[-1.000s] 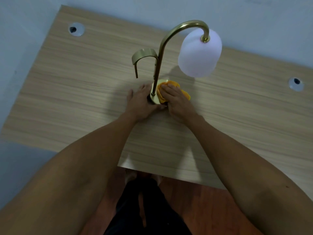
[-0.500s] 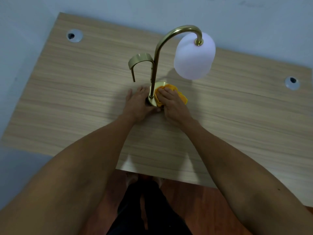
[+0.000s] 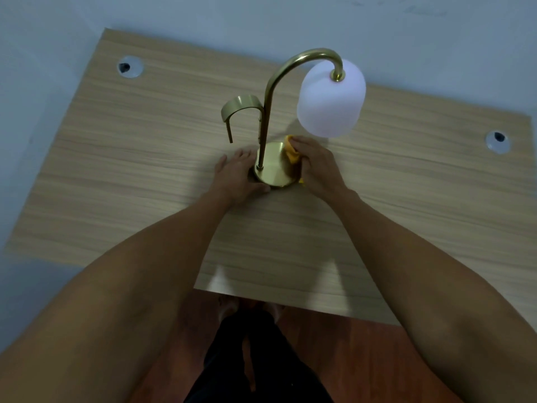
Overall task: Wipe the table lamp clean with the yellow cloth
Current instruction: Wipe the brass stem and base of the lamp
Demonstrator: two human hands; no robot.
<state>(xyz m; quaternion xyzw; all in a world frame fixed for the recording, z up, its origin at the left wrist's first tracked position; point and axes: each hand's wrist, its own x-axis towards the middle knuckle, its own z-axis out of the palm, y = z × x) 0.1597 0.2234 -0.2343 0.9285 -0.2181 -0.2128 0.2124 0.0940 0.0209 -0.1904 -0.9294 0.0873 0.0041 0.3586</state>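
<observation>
The table lamp (image 3: 266, 120) stands upright near the middle of the wooden counter (image 3: 116, 170), its round brass base (image 3: 274, 170) flat on the surface. Its long axis is the thin stem, which rises straight from the base, then hooks over to the right so the white shade (image 3: 331, 100) hangs mouth-down, beyond the right hand. A short curved brass arm (image 3: 238, 107) branches off the stem to the left.

The left hand (image 3: 236, 177) lies flat against the left edge of the base, its fingers (image 3: 241, 155) spread and loose, bracing rather than gripping. The right hand (image 3: 318, 167) is closed around the bunched yellow cloth (image 3: 292, 154), pressing it against the right rim of the base; most of the cloth is hidden under the palm.

The main risk, as I judge it, is the lamp's balance: the shade sits high and off to one side, so a firm sideways push on the base or a knock of the wrist against the stem could tip it toward the shade. The left hand only rests there, so a hard wipe may slide the base across the smooth counter. The cloth could also slip from the grip, leaving bare fingers smearing the brass.
</observation>
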